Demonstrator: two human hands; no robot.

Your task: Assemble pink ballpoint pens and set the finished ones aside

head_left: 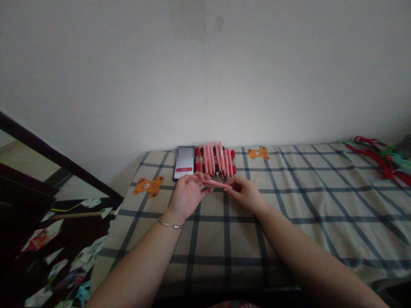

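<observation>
A slim pink pen point(215, 184) lies crosswise between my hands, just above the checked cloth. My left hand point(189, 194), palm turned up and a silver bangle on its wrist, has its fingers round the pen's left part. At the other end, my right hand point(244, 193) pinches the pen between thumb and fingers. Right behind them sits a row of several pink pens point(210, 159), with red pens point(233, 161) at its edges and some dark ones among them. A phone point(184, 164) with a lit screen lies to the left of this row.
A checked cloth point(298, 205) with teddy bear prints point(149, 186) covers the surface, which meets a pale wall point(205, 85). Red and green strips point(382, 160) lie far right. On the left are a dark rail point(58, 154) and scattered paper scraps point(86, 256) lower down.
</observation>
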